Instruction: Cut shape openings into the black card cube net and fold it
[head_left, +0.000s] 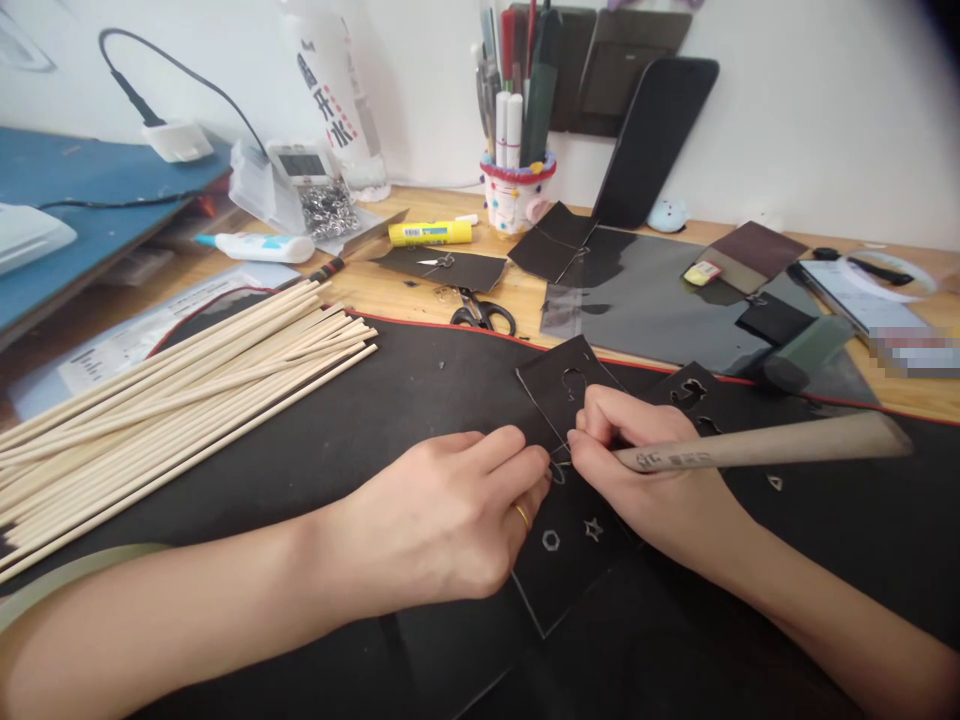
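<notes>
My right hand (667, 470) is closed round a thick, beige-grey pen-like tool (787, 440) with dark lettering, its tip hidden by my fingers. Beside it, my left hand (465, 520) has its fingers pinched together over a black card (555, 590); whatever they hold is hidden. A small ring shape (557, 473) shows at the left fingertips. On the same card are a small hexagon outline (551, 541) and a star outline (593, 528). Just beyond my hands lies another black card (544, 375) with a curved shape on it. A card with cut-outs (675, 385) is partly behind my right hand.
Wooden sticks (225, 400) lie in a bundle on the black mat (420, 380), at left. Behind are scissors (484, 315), a glue stick (431, 232), a pen cup (517, 190), a bottle (337, 100) and a leaning phone (652, 140). A small triangle (775, 483) lies at right.
</notes>
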